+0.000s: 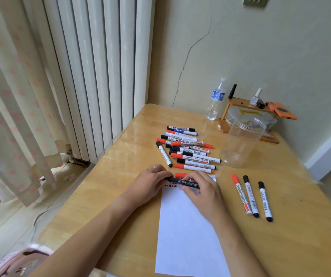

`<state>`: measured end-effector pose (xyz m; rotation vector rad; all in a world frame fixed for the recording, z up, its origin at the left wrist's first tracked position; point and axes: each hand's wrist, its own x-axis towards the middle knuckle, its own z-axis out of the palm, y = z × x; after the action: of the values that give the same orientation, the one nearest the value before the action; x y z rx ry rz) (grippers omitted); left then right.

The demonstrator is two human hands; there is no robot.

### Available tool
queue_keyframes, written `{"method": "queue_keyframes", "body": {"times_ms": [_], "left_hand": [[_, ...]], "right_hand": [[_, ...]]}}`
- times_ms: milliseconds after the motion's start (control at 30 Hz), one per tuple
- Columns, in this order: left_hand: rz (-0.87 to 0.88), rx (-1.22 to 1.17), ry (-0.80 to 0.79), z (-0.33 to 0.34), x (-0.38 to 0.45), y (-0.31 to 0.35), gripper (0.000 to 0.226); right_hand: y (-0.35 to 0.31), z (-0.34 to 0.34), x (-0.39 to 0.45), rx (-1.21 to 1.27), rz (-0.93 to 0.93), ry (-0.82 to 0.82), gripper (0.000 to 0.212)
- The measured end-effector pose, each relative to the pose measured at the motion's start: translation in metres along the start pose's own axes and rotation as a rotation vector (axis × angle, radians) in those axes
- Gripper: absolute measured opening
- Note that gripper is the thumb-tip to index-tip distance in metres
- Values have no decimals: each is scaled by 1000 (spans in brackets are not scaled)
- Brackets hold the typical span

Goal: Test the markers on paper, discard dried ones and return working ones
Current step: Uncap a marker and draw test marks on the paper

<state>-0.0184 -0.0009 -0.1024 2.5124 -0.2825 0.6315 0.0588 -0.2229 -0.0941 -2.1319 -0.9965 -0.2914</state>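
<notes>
both hands hold one black marker (pixel 183 181) level over the top edge of the paper (pixel 188 226), at the centre of the bench (pixel 120 196). the left hand (pixel 150 181) pinches its left end, likely the cap, and the right hand (pixel 202 189) curls round the barrel, so each grip is grasping the marker. whether the cap is coming off or going on i cannot tell; small red and dark marks show on the paper just under the marker, so testing looks under way. the pile (pixel 186 148) of untested markers lies at 12 o'clock from the hands, an empty clear jar (pixel 242 142) at 1 o'clock, and three markers (pixel 252 196) lie side by side at 3 o'clock, apart from the pile, seemingly sorted already. if the cap is coming off, the next move calls for a straight pull apart, then a short stroke on bare paper to judge the ink; if going on, a firm push, then choosing between the jar and the discards.
</notes>
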Motion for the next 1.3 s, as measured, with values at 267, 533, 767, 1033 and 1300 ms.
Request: {"method": "queue_keyframes", "body": {"times_ms": [267, 533, 767, 1033, 1300], "left_hand": [[49, -16, -13, -4, -1, 1, 27], [87, -10, -6, -4, 0, 0, 23], [89, 3, -30, -2, 0, 1, 24], [55, 70, 1, 0, 0, 2, 23], [-28, 59, 82, -12, 5, 14, 48]], "right_hand": [[1, 12, -5, 69, 41, 47, 19], [-3, 13, -6, -7, -14, 54, 24], [-3, 14, -6, -57, -23, 2, 31], [-2, 8, -4, -6, 45, -99, 11], [6, -25, -3, -120, 156, -30, 5]]}}
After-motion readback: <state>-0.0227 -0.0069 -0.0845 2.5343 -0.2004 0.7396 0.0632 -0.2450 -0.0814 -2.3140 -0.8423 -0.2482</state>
